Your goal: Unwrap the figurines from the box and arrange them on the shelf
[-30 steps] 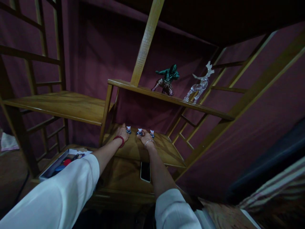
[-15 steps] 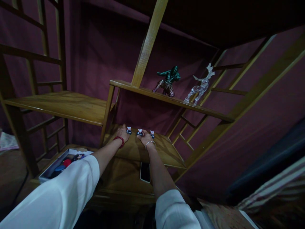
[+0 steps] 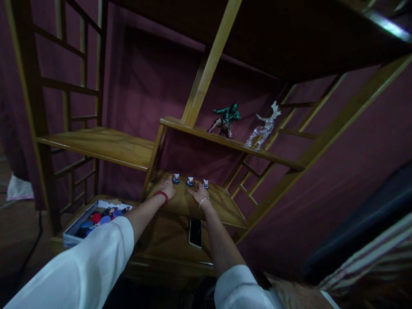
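Three small white-and-dark figurines with pointed ears stand in a row on the low wooden shelf (image 3: 222, 206): a left figurine (image 3: 176, 178), a middle figurine (image 3: 190, 182) and a right figurine (image 3: 205, 183). My left hand (image 3: 168, 189), with a red bead bracelet at the wrist, is beside the left figurine, fingers stretched out; whether it touches cannot be told. Just in front of the middle and right figurines is my right hand (image 3: 198, 193), wearing a silvery bracelet. Its thumb and fingers are apart, and nothing shows between them.
Above, a shelf (image 3: 180, 125) bears a green-and-bronze crouching figure (image 3: 228, 120) and a clear deer figure (image 3: 263, 128). A phone (image 3: 195, 233) lies below the low shelf. At left, an open box (image 3: 71, 239) holds coloured round pieces. Slatted side frames and posts surround the shelves.
My right hand has drawn back a little from the middle figurine, and its thumb has come away from it. My left hand is slightly nearer to me. The view has shifted.
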A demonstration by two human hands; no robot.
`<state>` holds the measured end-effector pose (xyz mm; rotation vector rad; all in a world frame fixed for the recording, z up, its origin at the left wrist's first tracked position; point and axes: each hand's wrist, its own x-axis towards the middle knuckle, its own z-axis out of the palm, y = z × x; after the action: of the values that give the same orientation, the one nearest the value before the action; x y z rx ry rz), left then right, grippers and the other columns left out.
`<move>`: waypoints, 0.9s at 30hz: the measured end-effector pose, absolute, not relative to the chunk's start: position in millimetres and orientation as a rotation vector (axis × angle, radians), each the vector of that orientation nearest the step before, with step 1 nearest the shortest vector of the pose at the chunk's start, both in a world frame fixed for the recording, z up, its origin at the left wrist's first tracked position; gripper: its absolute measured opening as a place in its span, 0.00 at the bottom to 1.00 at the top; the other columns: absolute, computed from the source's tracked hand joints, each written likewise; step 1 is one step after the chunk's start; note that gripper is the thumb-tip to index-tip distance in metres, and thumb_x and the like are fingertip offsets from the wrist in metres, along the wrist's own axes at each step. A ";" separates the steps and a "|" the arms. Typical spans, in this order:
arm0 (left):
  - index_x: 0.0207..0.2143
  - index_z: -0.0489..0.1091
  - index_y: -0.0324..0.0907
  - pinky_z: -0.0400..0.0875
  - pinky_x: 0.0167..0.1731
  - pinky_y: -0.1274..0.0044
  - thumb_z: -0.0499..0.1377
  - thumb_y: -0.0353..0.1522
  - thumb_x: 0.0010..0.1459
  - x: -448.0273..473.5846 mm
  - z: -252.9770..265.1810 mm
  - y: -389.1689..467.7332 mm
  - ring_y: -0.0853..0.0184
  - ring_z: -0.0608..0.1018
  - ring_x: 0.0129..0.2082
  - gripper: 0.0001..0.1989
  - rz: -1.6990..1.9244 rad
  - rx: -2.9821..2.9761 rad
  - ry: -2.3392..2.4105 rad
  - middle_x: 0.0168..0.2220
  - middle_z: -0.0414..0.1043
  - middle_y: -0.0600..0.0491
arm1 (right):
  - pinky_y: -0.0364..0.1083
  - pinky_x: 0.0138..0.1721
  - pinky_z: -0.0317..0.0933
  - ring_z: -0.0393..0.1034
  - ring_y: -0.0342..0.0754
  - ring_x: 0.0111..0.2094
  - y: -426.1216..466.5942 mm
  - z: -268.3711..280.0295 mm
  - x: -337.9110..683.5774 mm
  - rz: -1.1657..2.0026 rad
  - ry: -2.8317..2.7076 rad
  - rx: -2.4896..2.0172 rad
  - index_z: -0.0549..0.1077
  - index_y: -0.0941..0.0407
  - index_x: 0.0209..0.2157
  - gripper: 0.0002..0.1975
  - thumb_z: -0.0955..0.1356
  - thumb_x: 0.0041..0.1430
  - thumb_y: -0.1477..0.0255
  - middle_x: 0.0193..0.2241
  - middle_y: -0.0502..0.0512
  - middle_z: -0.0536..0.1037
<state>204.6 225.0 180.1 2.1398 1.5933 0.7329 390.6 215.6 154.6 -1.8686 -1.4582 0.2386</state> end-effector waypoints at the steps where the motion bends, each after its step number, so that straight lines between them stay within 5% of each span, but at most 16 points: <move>1: 0.57 0.53 0.33 0.56 0.54 0.75 0.53 0.26 0.50 202.8 179.3 219.6 0.62 0.64 0.55 0.30 0.736 2.199 1.567 0.56 0.60 0.41 | 0.46 0.49 0.61 0.68 0.48 0.48 210.8 154.7 388.9 0.256 -1.454 -1.875 0.65 0.54 0.49 0.27 0.70 0.44 0.69 0.47 0.54 0.72; 8: 0.39 0.71 0.35 0.59 0.52 0.73 0.49 0.26 0.53 183.7 168.1 175.9 0.61 0.67 0.49 0.14 0.830 2.485 1.414 0.47 0.69 0.43 | 0.45 0.47 0.61 0.69 0.46 0.46 167.5 162.0 357.4 0.235 -1.343 -1.917 0.66 0.55 0.48 0.21 0.65 0.50 0.69 0.45 0.55 0.74; 12: 0.42 0.69 0.33 0.61 0.51 0.73 0.46 0.25 0.55 166.2 156.7 142.9 0.63 0.68 0.47 0.17 0.973 2.568 1.256 0.42 0.71 0.44 | 0.44 0.41 0.61 0.71 0.46 0.38 134.2 165.9 321.2 0.089 -1.300 -1.936 0.69 0.54 0.44 0.16 0.62 0.53 0.68 0.35 0.52 0.77; 21: 0.58 0.52 0.33 0.54 0.57 0.67 0.51 0.21 0.44 114.1 119.5 86.9 0.61 0.43 0.63 0.35 0.839 2.638 1.028 0.63 0.44 0.43 | 0.43 0.40 0.60 0.67 0.47 0.36 79.7 127.1 229.6 -0.036 -1.450 -1.731 0.71 0.58 0.43 0.17 0.59 0.55 0.69 0.33 0.56 0.76; 24: 0.55 0.56 0.30 0.52 0.58 0.69 0.51 0.21 0.47 92.6 106.3 75.7 0.60 0.49 0.62 0.30 0.548 2.564 1.189 0.62 0.46 0.38 | 0.42 0.41 0.59 0.68 0.46 0.37 72.4 107.5 201.9 0.159 -1.604 -1.830 0.70 0.56 0.44 0.17 0.57 0.56 0.73 0.36 0.54 0.77; 27: 0.49 0.64 0.27 0.57 0.55 0.69 0.51 0.20 0.48 68.1 88.1 64.2 0.56 0.62 0.57 0.23 0.318 2.475 1.313 0.54 0.60 0.32 | 0.40 0.39 0.59 0.68 0.44 0.40 66.1 87.1 173.6 0.455 -1.864 -1.929 0.72 0.54 0.43 0.18 0.56 0.56 0.78 0.41 0.54 0.76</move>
<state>68.1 64.2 88.1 2.4750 1.3133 0.3177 173.6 66.1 87.1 -1.9290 -1.8642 0.4552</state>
